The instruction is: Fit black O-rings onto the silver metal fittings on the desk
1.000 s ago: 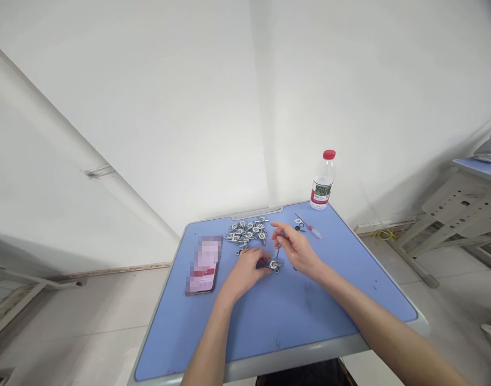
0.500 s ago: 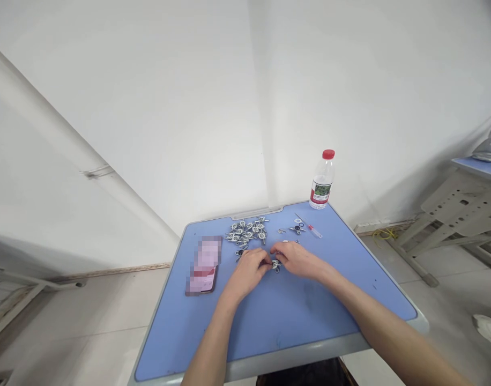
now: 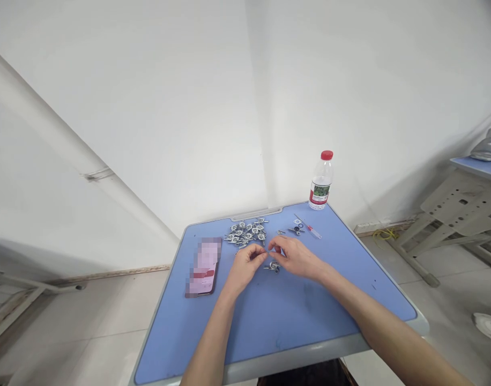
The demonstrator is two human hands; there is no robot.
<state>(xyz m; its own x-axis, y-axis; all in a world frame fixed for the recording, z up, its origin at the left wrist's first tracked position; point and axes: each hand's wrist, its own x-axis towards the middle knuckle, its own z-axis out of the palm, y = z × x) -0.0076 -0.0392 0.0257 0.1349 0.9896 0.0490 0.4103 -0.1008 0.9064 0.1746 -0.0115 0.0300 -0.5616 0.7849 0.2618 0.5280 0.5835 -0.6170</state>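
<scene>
My left hand (image 3: 247,265) and my right hand (image 3: 292,257) meet fingertip to fingertip above the middle of the blue desk (image 3: 302,316). Both are closed in a pinch, and whatever sits between the fingers is too small to make out. Just below the fingertips a small metal part (image 3: 273,267) with a ring and a thin arm lies on the desk. Beyond my left hand is a pile of similar metal parts (image 3: 247,231). A metal part with a black round centre (image 3: 296,229) lies past my right hand.
A screwdriver with a clear handle (image 3: 314,232) lies at the back right, near a small white ring-shaped piece (image 3: 297,221). A red-capped water bottle (image 3: 320,185) stands at the back right corner. On the left lies a phone (image 3: 207,268). A white wall (image 3: 189,107) rises behind the desk.
Both hands have lifted slightly off the small metal part, which now lies uncovered on the desk. Their fingertips have come together.
</scene>
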